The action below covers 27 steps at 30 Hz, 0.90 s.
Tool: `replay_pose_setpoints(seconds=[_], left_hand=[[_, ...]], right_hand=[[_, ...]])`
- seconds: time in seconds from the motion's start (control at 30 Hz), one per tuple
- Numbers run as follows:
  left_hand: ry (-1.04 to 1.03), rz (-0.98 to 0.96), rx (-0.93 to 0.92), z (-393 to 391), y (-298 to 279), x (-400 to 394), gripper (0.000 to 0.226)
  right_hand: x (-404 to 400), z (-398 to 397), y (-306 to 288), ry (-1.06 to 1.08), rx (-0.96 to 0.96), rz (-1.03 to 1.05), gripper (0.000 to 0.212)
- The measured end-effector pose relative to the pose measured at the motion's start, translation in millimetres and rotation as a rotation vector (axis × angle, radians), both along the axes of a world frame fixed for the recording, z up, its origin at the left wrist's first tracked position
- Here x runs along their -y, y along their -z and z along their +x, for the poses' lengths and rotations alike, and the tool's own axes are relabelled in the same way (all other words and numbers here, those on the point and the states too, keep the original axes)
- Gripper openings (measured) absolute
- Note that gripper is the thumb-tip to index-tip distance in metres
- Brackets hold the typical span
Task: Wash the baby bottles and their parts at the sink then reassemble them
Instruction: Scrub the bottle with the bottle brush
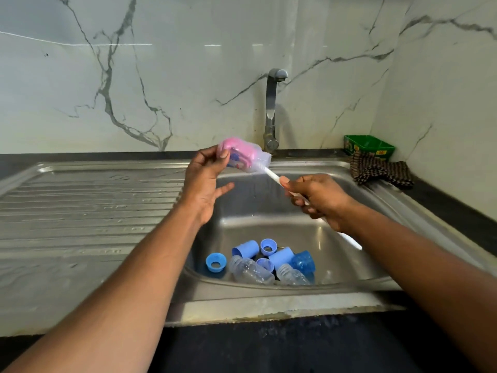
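Lying in the steel sink basin are 2 clear bottles, blue caps and rings. Above it, a small bottle is pinched by the left hand, with a pink sponge brush pushed inside, its white handle gripped by the right hand. A tap is mounted behind; a cloth and green box are set on the dark table by marble walls.

left hand grips bottle | right hand holds brush inside
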<state>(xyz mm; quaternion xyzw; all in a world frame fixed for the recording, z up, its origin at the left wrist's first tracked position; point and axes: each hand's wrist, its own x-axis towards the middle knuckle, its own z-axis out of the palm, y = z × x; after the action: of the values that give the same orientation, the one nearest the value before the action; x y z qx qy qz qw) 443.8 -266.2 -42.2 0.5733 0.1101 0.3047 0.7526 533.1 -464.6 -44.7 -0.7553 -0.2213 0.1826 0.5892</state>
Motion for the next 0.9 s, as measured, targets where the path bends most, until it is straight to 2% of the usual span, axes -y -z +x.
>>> replay_pose_setpoints(seconds=[0.07,0.17,0.2,0.27,0.3,0.33,0.43,0.47,0.5,0.53,0.63,0.67,0.77,0.83,0.87,0.9], left_hand=[[-0.119,0.063,-0.139,-3,-2,-2,0.014],[-0.352,0.181,-0.326,-6,-5,-6,0.049],[-0.371,0.212,-0.375,-8,-4,-8,0.054],[-0.263,0.17,-0.431,-11,-1,-12,0.05],[-0.17,0.119,-0.437,-12,0,-13,0.046],[-0.071,0.063,-0.415,-12,0,-12,0.04],[0.153,-0.16,-0.131,-8,-4,-7,0.011],[0.17,-0.196,-0.054,-7,-5,-4,0.009],[0.152,-0.176,-0.033,-5,-6,-2,0.008],[0.101,-0.137,-0.06,-4,-6,-3,0.006],[-0.069,-0.06,-0.315,-7,-6,-9,0.053],[-0.143,-0.006,-0.39,-7,-5,-11,0.059],[-0.337,0.195,-0.436,-2,1,-18,0.052],[-0.288,0.197,-0.401,3,1,-17,0.047],[-0.242,0.189,-0.371,4,2,-14,0.039],[-0.204,0.198,-0.336,5,2,-11,0.029]], right_hand=[[0,3,5,0.108,0.259,-0.034,0.035],[-7,0,13,0.171,0.602,-0.152,0.037],[-10,-3,13,0.196,0.694,-0.214,0.037],[-14,-10,10,0.249,0.848,-0.34,0.038],[-14,-11,8,0.241,0.844,-0.365,0.039],[-13,-8,9,0.211,0.744,-0.332,0.04],[-8,-5,8,0.147,0.138,-0.123,0.045],[-7,-4,9,0.157,0.047,-0.089,0.046],[-8,-2,8,0.181,0.06,-0.073,0.047],[-9,1,8,0.22,0.161,-0.085,0.05],[-9,3,11,0.287,0.573,-0.251,0.058],[-9,0,11,0.274,0.663,-0.289,0.058],[-10,-9,9,0.274,0.904,-0.394,0.054],[-10,-6,6,0.323,0.992,-0.465,0.052],[-9,-1,6,0.321,0.956,-0.475,0.052],[-8,4,8,0.285,0.843,-0.44,0.053]])
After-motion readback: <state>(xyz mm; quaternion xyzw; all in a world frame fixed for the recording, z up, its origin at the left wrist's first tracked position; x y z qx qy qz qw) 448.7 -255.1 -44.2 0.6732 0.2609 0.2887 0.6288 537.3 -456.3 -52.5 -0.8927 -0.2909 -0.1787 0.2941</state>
